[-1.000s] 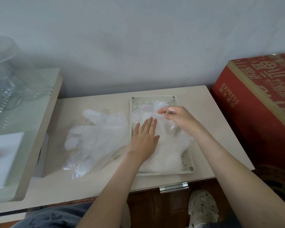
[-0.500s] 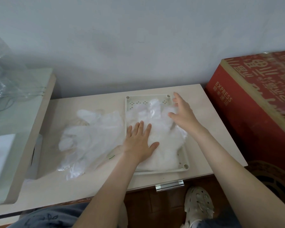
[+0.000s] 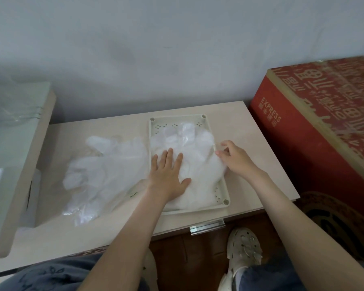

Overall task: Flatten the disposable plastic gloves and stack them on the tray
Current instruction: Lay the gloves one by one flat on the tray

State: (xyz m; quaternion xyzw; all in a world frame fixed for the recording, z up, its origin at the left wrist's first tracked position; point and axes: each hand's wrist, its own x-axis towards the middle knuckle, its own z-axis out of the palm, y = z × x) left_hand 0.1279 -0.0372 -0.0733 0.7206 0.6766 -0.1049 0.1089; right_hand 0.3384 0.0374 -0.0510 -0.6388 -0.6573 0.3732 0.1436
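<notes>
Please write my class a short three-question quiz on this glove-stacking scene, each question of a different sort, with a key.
1. True or false: the left hand lies flat on the stacked gloves in the tray.
2. The loose gloves lie: A) left of the tray, B) right of the tray, C) under the tray.
3. Fill in: the right hand is at the tray's ____ edge.
Key: 1 true; 2 A; 3 right.

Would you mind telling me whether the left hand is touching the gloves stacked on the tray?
Touching. The head view shows the left hand lying flat, pressed onto the stacked gloves in the tray.
</notes>
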